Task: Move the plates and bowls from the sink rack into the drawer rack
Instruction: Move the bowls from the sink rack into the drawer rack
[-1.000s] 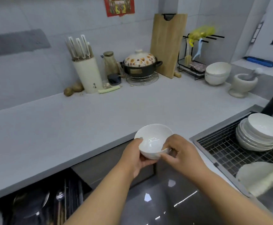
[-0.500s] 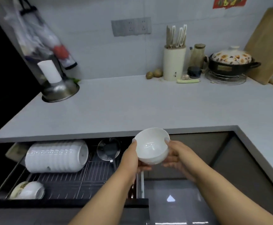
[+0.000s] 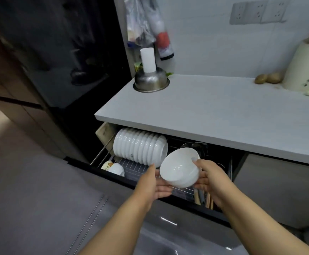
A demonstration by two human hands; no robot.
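Countertop (image 3: 214,111) is spanning the frame from 9 to 3 o'clock, with the open drawer rack (image 3: 131,165) sitting beneath it. Nested white bowls (image 3: 140,145) are lying on their sides at its 10 o'clock end. Both hands are cradling a white bowl (image 3: 179,167) above the rack: left hand (image 3: 152,183) supporting it with fingers extended underneath, right hand (image 3: 211,178) gripping its rim with curled fingers.

The single head view looks forward and steeply down from standing height, facing the counter (image 3: 214,115) edge and the open drawer rack (image 3: 131,167) beneath it, with both forearms reaching in from the bottom, close to the lens.
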